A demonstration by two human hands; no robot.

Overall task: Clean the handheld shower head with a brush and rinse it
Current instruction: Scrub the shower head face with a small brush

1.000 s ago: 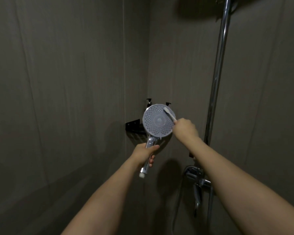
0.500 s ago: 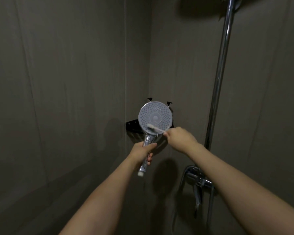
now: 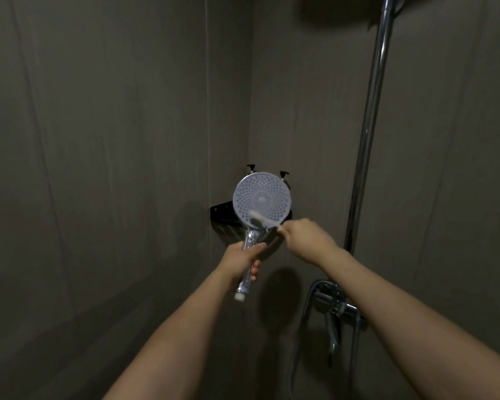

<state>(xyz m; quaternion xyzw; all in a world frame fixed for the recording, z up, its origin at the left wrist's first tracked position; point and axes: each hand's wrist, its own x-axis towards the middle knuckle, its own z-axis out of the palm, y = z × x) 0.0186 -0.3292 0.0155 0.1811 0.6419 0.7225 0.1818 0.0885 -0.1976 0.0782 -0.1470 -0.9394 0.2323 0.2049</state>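
The handheld shower head (image 3: 261, 197) is held upright in front of me, its round pale spray face with many small nozzles turned toward me. My left hand (image 3: 241, 259) is wrapped around its chrome handle. A small white brush (image 3: 264, 221) lies nearly level across the lower edge of the spray face, bristles at its left end touching the face. My right hand (image 3: 303, 239) pinches the brush's handle just right of the head. The brush is slightly blurred.
Dark grey wall panels meet in a corner behind the head. A black corner shelf (image 3: 221, 213) with two pump bottles (image 3: 283, 176) hangs there. A chrome riser pipe (image 3: 368, 131) runs up at right, with the mixer tap (image 3: 337, 306) and hose (image 3: 299, 342) below.
The brush went from the upper right of the spray face down to its lower edge and turned nearly level. My right hand dropped with it. The shower head shifted slightly left.
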